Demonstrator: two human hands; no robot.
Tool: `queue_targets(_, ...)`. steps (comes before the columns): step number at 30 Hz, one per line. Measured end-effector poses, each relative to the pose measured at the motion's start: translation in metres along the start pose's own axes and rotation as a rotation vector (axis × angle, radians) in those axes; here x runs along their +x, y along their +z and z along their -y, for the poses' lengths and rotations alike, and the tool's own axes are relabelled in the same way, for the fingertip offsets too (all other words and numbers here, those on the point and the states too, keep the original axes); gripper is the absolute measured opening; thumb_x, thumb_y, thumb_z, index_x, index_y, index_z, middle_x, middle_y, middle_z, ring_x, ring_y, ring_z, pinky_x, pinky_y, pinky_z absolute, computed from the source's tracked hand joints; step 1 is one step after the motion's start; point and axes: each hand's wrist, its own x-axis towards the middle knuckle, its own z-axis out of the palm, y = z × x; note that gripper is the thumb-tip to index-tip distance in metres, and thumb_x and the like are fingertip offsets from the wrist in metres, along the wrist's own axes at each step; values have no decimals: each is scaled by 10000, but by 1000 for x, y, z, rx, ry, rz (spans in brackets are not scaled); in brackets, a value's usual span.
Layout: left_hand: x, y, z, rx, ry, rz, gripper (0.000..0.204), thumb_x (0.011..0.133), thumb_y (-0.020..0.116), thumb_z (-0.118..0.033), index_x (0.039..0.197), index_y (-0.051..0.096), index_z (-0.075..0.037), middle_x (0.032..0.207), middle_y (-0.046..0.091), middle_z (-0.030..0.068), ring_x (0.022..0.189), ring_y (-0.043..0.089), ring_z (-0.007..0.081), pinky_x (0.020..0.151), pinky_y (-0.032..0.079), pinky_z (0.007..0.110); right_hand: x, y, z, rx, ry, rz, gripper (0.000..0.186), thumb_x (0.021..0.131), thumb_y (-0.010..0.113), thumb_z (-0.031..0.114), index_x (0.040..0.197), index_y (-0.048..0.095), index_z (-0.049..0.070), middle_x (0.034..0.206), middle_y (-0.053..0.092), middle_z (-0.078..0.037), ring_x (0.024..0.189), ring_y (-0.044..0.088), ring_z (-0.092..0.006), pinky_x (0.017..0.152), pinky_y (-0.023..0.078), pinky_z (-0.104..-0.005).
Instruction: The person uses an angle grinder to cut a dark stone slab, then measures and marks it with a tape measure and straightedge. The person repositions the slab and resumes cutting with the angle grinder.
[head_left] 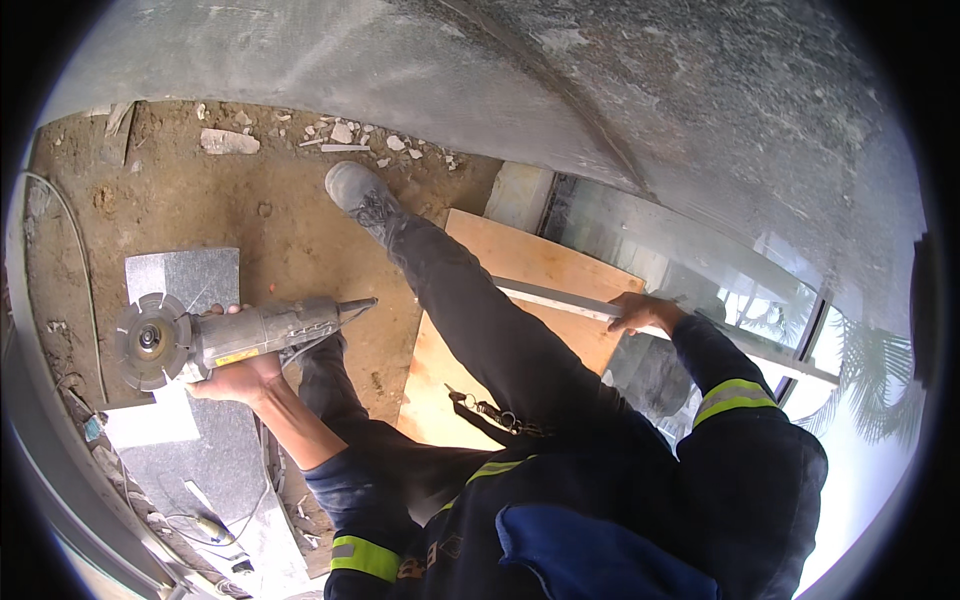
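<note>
My left hand (238,380) is closed around the body of a grey angle grinder (262,332). A segmented cutting disc (150,340) on the grinder's left end faces up, and its power cord trails behind my left forearm. Out to the right, my right hand (640,314) has its fingers wrapped over a long, pale straight bar (560,298). That bar runs from behind my raised leg, across a plywood sheet (530,252), toward a glass panel (735,318) at the right.
Grey speckled slabs (215,450) lie at the left, with a thin cord and a small tool (212,530) on them. Stone rubble (340,135) is scattered on the dirt by the large grey wall (330,60). A cable (80,250) curves along the left edge.
</note>
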Motion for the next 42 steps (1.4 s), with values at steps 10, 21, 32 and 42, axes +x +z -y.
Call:
queue_targets(10,-10,12,35,31,68,-113,726,972,358,-648,1314,618,-63,1066,697,207,921,684,366,796,590,490,-38,-15,24,221,107,-212,519,870,791,204,1326,652,0,825,690,-82,592,639,-163,558,549,-339)
queue_targets(21,-46,8,38,-124,136,-241,669,1009,303,-584,1286,599,-52,995,690,139,799,675,268,643,606,444,-88,-34,196,-300,-396,-553,535,910,759,240,1358,611,-13,1094,728,-281,1049,712,-401,929,550,-451)
queue_targets(32,-59,-15,7,-336,210,-295,660,999,329,-609,1230,610,-58,956,680,119,774,673,267,650,603,453,33,-60,619,-346,-1079,-790,376,939,706,300,1130,640,-17,898,725,-222,839,734,-377,771,559,-468)
queue_targets(42,-81,-49,-101,-183,407,-410,865,979,274,-806,1271,563,-44,979,638,171,767,666,323,663,565,459,207,-116,913,-538,-1117,-1101,487,915,743,292,1251,599,-30,1150,715,-293,1121,672,-476,967,536,-534)
